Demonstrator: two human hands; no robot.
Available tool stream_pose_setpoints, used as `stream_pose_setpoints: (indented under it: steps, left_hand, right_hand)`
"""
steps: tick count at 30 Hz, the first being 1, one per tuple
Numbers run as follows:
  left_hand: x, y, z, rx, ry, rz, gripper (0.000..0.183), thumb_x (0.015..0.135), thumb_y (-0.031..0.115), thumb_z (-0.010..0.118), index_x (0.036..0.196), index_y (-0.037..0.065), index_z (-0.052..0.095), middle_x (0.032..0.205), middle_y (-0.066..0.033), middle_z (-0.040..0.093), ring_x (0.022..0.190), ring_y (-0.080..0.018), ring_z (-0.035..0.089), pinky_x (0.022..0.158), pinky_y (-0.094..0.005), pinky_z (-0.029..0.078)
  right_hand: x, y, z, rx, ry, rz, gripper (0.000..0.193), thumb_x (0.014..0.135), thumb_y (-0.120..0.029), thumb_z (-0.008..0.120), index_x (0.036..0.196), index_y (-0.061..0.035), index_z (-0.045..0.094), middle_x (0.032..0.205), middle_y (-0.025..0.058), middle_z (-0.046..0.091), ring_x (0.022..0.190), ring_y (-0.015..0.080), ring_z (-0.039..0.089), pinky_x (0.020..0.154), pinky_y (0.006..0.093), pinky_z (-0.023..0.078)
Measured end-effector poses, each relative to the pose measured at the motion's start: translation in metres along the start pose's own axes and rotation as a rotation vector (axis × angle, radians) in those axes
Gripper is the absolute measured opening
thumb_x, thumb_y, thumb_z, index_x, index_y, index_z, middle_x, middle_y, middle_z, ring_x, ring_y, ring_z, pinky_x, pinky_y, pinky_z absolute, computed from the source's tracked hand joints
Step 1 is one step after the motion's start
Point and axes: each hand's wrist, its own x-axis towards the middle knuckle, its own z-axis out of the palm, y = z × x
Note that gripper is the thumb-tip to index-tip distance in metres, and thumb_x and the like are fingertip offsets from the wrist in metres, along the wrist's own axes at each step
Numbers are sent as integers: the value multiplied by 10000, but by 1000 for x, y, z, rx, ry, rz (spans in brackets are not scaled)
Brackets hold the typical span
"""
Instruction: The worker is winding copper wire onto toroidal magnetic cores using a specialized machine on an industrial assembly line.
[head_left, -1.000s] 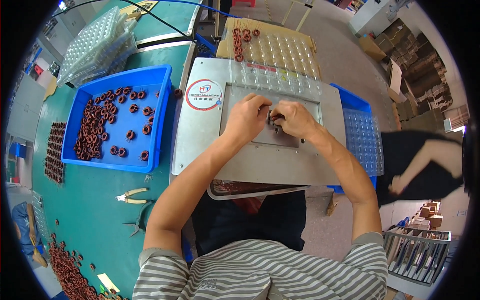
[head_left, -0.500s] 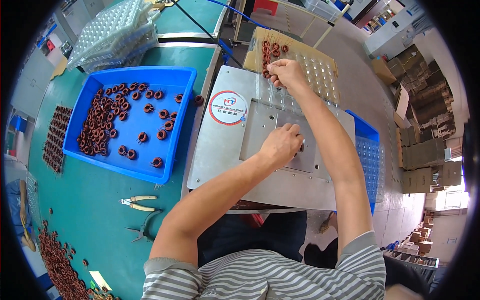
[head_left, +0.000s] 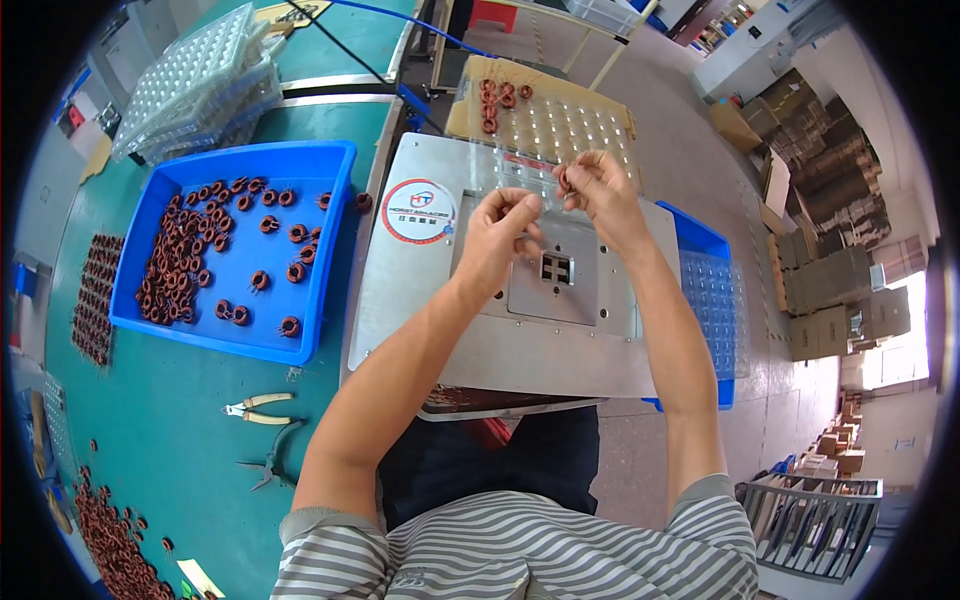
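Observation:
Both my hands are raised over a metal-topped machine point(head_left: 400, 320). My right hand point(head_left: 608, 205) pinches a small copper-wound ring coil point(head_left: 565, 181) between thumb and fingers. Just left of it, my left hand point(head_left: 497, 240) is closed with thumb against fingers; what it holds, if anything, is hidden. Below the hands, a square opening point(head_left: 557, 268) with a dark cross-shaped fixture shows in the machine's inner plate. Beyond the machine lies a clear blister tray point(head_left: 570, 125), several ring coils point(head_left: 489, 98) seated in its far left pockets.
A blue bin point(head_left: 335, 250) with many loose coils stands left on the green table point(head_left: 200, 400). Pliers point(head_left: 270, 465) and cutters point(head_left: 262, 408) lie nearer. Coil heaps point(head_left: 115, 540), coil rows point(head_left: 97, 300) and stacked trays point(head_left: 190, 85) surround it. Another blue bin point(head_left: 700, 235) sits right.
My left hand has lifted off the machine's opening, uncovering it. My right hand has come back from the tray toward the left hand, holding a coil. The whole view has shifted slightly.

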Motion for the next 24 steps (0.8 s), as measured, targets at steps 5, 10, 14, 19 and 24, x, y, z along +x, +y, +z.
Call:
stream_pose_setpoints:
  steps: [5,10,14,19,24]
  left_hand:
    - [-11,-10,15,461,-104,42,506,845,232,760,1211,-30,530,902,-12,568,642,-51,516,485,-204,438]
    - [-13,-22,18,504,-157,41,391,837,222,771,1116,-10,626,791,4,594,589,-41,487,478,-186,372]
    - [-16,-23,29,502,-138,21,376,833,225,774,1103,3,636,794,12,597,596,-36,487,491,-177,370]
    - [-14,-26,31,605,-132,120,288,830,203,776,1024,14,677,775,11,636,617,-32,501,515,-170,378]
    - [-11,-25,33,663,-39,141,219,817,161,782,936,-3,698,809,-28,676,686,-58,559,584,-202,441]
  right_hand:
    - [-57,7,-7,-281,-44,-39,312,902,-102,659,1163,12,531,1024,104,658,876,130,632,721,259,522]
    - [-83,19,-2,-245,10,-85,327,846,-141,747,1092,11,594,975,75,661,894,125,627,782,278,534]
    - [-89,31,-6,-111,95,-110,288,836,-126,758,1026,18,597,935,73,662,853,117,626,760,270,532]
    - [-90,37,-11,-89,89,-88,222,824,-74,757,939,16,590,850,72,666,770,107,631,685,254,525]
    - [-86,36,-9,-26,82,-60,185,824,-44,745,901,17,588,842,78,668,762,117,642,664,253,525]
